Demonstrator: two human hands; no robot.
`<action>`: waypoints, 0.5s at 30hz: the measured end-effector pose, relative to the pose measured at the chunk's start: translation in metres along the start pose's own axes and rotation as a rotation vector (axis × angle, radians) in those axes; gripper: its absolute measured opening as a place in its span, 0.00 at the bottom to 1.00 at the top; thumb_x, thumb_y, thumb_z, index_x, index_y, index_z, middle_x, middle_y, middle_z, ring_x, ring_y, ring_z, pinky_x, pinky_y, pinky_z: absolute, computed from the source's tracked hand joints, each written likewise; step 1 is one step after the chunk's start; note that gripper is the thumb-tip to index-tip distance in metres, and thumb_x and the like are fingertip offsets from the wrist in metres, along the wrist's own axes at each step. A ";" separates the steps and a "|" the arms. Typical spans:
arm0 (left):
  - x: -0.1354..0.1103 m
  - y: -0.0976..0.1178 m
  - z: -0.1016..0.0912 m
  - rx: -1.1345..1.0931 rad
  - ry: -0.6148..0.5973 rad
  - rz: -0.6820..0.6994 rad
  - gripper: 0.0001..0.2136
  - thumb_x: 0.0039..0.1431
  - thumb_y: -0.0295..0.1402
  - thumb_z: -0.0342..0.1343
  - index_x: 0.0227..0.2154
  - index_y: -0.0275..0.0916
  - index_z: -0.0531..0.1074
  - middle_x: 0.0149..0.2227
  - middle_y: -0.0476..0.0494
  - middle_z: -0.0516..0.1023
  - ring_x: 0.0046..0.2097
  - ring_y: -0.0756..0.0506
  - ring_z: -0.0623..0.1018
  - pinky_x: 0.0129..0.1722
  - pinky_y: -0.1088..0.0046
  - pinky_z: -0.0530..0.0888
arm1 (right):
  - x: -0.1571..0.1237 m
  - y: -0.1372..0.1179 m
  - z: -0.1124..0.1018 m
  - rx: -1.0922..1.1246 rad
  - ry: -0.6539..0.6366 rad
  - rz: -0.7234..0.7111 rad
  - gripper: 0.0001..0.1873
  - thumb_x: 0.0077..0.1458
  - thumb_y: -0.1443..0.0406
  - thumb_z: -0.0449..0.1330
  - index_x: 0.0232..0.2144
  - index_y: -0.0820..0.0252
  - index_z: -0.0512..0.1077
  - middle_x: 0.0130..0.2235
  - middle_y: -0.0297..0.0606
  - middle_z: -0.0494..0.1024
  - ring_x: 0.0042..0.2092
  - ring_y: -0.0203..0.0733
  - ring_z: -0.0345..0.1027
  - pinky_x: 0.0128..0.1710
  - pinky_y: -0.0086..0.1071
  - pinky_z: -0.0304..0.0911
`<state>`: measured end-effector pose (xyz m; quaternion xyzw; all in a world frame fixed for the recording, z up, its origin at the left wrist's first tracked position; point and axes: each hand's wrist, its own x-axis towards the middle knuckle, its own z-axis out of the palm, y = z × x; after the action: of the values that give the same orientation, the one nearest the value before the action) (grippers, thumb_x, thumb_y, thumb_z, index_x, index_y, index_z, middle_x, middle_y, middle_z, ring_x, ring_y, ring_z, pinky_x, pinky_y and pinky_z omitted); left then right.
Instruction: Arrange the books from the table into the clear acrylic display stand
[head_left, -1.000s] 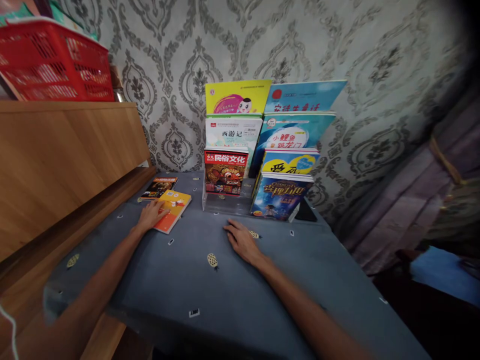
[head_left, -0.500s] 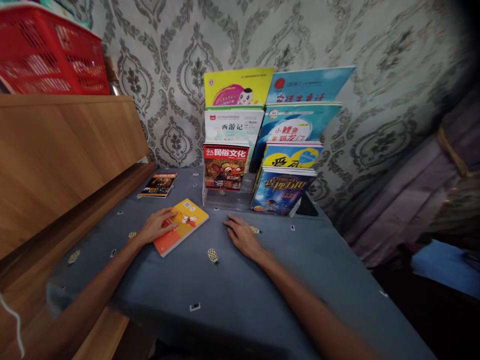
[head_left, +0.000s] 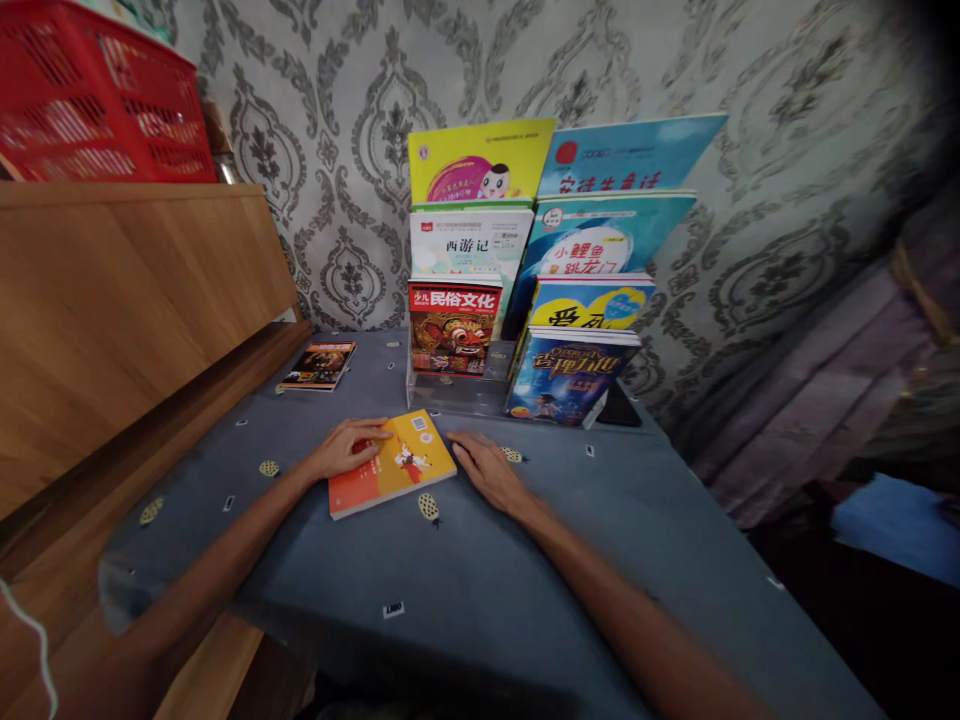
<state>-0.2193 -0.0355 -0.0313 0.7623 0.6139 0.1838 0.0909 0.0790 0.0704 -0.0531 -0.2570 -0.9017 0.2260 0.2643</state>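
Observation:
A yellow-and-orange paperback book (head_left: pixel 409 458) lies flat on the cloth-covered table (head_left: pixel 480 600), with a code square and a small figure on its upward cover. My left hand (head_left: pixel 349 448) holds it at its left part, fingers and thumb over the cover. At the book's right edge rests my right hand (head_left: pixel 487 470), its fingers stretched out and holding nothing. Whether those fingertips touch the book I cannot tell. Behind both hands stands a clear stepped rack (head_left: pixel 457 392) with several books upright in two columns, among them a red-topped book (head_left: pixel 454 325) and a dark blue book (head_left: pixel 566 375).
A dark-covered book (head_left: pixel 321 366) lies on the table at the back left. Along the left runs a wooden cabinet (head_left: pixel 135 300) with a red basket (head_left: pixel 105 100) on top. A black flat object (head_left: pixel 621 408) lies right of the rack. Patterned wallpaper closes off the back.
My left hand has slid the yellow-and-orange book rightward and turned it slightly, bringing it beside my right hand. My right hand has hardly moved.

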 end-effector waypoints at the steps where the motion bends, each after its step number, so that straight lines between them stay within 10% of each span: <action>1: 0.003 0.002 0.001 0.007 -0.007 0.005 0.20 0.66 0.42 0.46 0.55 0.45 0.73 0.63 0.43 0.69 0.60 0.42 0.72 0.61 0.61 0.66 | 0.000 -0.001 -0.001 0.007 -0.005 -0.008 0.21 0.68 0.61 0.45 0.55 0.56 0.72 0.54 0.45 0.77 0.56 0.47 0.69 0.58 0.45 0.63; 15: 0.016 0.047 0.006 0.360 0.009 0.100 0.18 0.71 0.37 0.40 0.51 0.39 0.72 0.54 0.37 0.75 0.56 0.41 0.72 0.57 0.58 0.68 | -0.015 0.001 -0.003 0.059 -0.005 -0.038 0.20 0.64 0.67 0.50 0.54 0.59 0.73 0.54 0.47 0.77 0.57 0.49 0.69 0.59 0.49 0.62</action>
<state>-0.1714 -0.0302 -0.0165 0.7950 0.5986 0.0788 -0.0588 0.0920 0.0627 -0.0570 -0.2312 -0.9000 0.2484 0.2736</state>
